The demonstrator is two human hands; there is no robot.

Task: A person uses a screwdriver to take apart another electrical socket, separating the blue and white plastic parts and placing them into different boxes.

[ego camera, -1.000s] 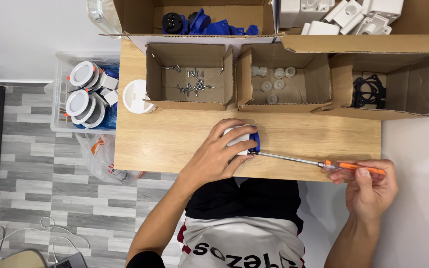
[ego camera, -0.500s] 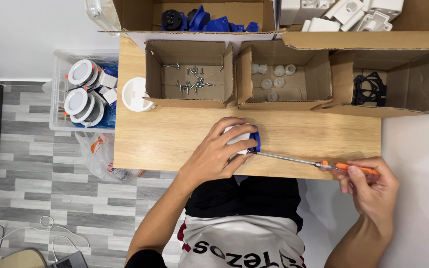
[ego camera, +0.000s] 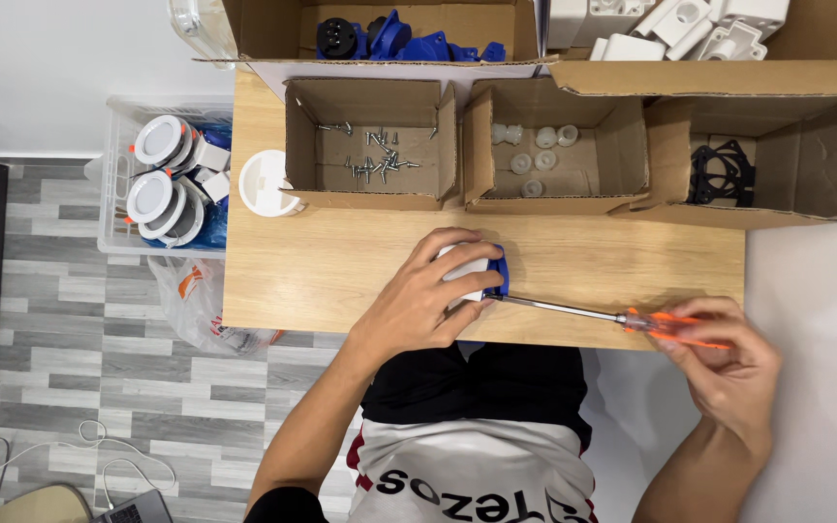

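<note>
Your left hand point(ego camera: 418, 300) is curled over a white and blue plastic part point(ego camera: 481, 271) near the front edge of the wooden table point(ego camera: 322, 261), fingers wrapped around it so most of it is hidden. Your right hand point(ego camera: 724, 373) pinches the orange handle of a long screwdriver point(ego camera: 612, 318), whose shaft lies nearly level and whose tip meets the blue side of the part; this hand hangs beyond the table's front right corner, off the board. Bare wood lies open to the left of the part and to its right, as far as the table's right edge. Compared with a second ago, the right hand has drawn slightly in and down, the handle turned within the fingers, while the left hand and part sit where they were. Along the back stand three open cardboard boxes: the left box point(ego camera: 370, 199) holds loose screws, the middle box point(ego camera: 554, 199) small white caps, the right box point(ego camera: 796, 199) black gaskets. A white round lid point(ego camera: 265, 182) sits beside the left box.
</note>
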